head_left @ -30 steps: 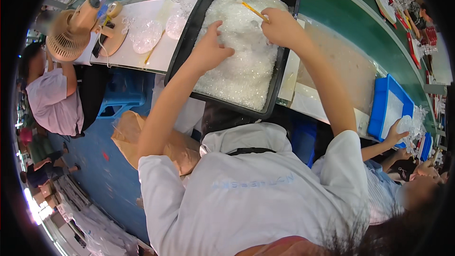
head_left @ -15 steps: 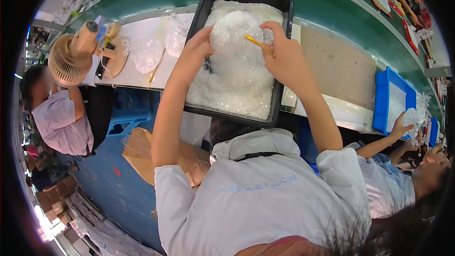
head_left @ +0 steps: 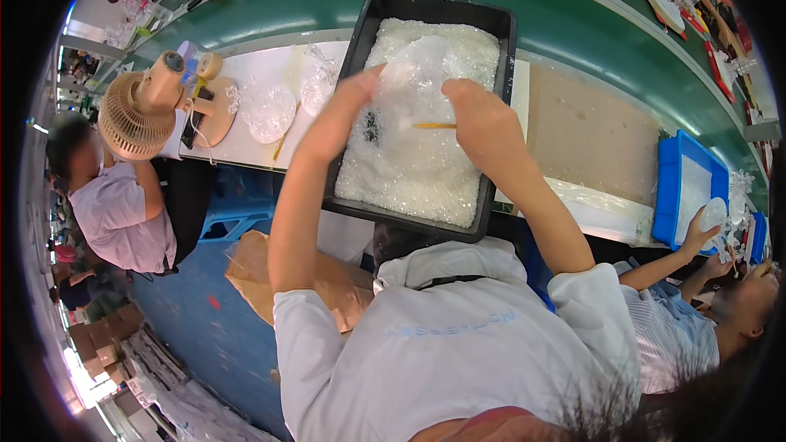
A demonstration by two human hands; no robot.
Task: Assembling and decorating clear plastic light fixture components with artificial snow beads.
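A black tray (head_left: pixel 483 225) full of shiny clear-white flakes (head_left: pixel 409 188) lies in front of me. Above the flakes is a round, clear, glittery piece (head_left: pixel 422 61), its outline hard to tell from the flakes. At the piece's right edge, my right hand (head_left: pixel 489 121) is closed with a slim yellow brush (head_left: pixel 434 125) in it, pointing left. My left hand (head_left: pixel 352 102) is at the piece's left side, its fingers smeared by motion, so its grip does not show. A dark patch of tray bottom (head_left: pixel 371 127) shows between flakes near my left wrist.
To the left, a beige fan (head_left: pixel 135 115) stands near glittery round pieces (head_left: pixel 268 112) on the white table. A brown board (head_left: pixel 581 127) lies right of the tray, then a blue bin (head_left: pixel 696 188) beside a co-worker's hand (head_left: pixel 698 233). Behind runs a green belt (head_left: pixel 327 0).
The right hand has turned, and the brush now lies level, lower over the flakes. The left hand has lifted off slightly and blurs. The whole view has shifted a little.
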